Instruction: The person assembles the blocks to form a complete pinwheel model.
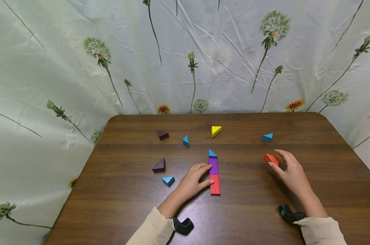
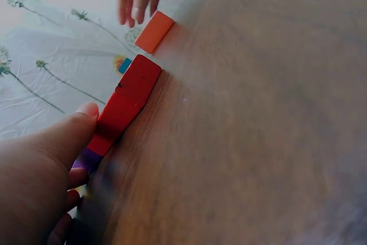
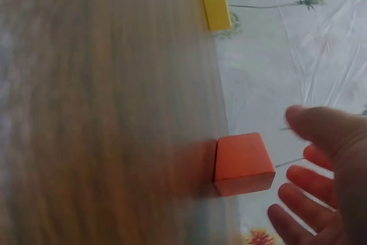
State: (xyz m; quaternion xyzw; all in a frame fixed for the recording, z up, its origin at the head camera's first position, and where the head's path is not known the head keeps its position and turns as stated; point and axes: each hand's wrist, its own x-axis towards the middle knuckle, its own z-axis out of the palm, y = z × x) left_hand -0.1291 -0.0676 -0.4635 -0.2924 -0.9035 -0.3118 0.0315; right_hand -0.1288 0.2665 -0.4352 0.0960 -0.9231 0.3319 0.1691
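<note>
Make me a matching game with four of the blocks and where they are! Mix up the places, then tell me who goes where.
Blocks:
1. yellow block
2. purple block
3. red block
4. orange block

Places:
A. by the thumb of the left hand
B. by the right hand
C. near the far edge of the table
D. between the red block and a blue block

Pairs: 1-C, 2-D, 3-A, 4-B

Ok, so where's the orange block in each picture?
Head: the orange block is right of centre, below the middle.
Left wrist: the orange block is near the top, a bit left of centre.
Right wrist: the orange block is right of centre, below the middle.
Shared landmark: the flowery cloth shows in all three.
</note>
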